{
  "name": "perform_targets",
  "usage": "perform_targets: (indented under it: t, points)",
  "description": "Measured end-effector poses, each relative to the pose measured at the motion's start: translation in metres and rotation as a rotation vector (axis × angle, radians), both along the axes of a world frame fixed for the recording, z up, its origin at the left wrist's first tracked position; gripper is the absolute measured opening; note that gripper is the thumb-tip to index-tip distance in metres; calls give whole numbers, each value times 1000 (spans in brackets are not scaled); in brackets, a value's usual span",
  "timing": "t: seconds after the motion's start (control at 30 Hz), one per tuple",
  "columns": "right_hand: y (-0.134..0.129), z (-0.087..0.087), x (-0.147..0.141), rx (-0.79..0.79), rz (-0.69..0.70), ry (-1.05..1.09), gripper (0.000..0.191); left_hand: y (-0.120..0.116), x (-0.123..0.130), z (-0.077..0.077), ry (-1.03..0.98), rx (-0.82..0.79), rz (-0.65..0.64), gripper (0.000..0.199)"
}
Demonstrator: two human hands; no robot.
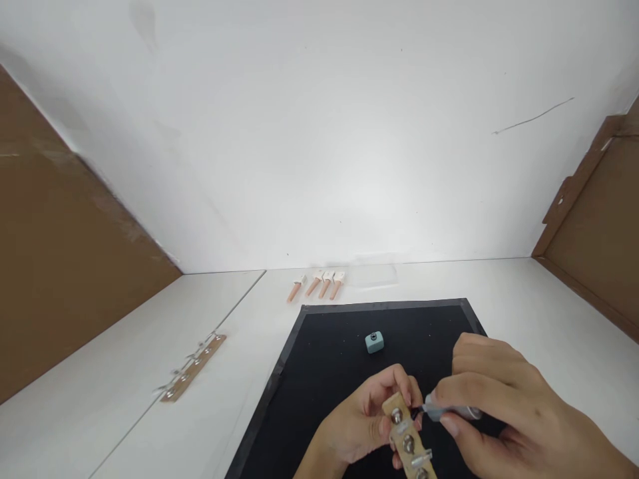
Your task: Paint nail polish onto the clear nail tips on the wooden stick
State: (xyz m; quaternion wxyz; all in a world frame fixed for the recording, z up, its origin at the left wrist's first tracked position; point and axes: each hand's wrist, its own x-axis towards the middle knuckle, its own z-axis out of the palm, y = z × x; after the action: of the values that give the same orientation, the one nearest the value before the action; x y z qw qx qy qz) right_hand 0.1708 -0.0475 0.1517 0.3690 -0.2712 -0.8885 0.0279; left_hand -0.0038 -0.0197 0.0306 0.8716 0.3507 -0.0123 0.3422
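Observation:
My left hand is closed round a narrow wooden strip that carries a row of round metal studs and small clear pieces that look like nail tips. My right hand pinches a brush with a grey handle, like a nail polish cap brush. Its dark tip meets the far side of the strip, beside my left fingertips; the exact contact is hidden. Beyond both hands, a small teal bottle with a dark round opening on top sits on the black mat.
Several small pieces with white square heads and peach tapered ends lie at the back, by a clear flat sheet. Another wooden strip with clear tips rests on the white table at left. Brown panels and a white wall enclose the table.

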Motion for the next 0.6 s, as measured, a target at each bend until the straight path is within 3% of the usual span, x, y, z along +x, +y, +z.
perform_targets:
  t: [0.37, 0.6]
  points:
    - [-1, 2, -1, 1, -5, 47, 22, 3, -2, -1, 4, -5, 29, 33]
    - [-1, 0, -3, -116, 137, 67, 21, 3, 1, 5, 55, 35, 89, 36]
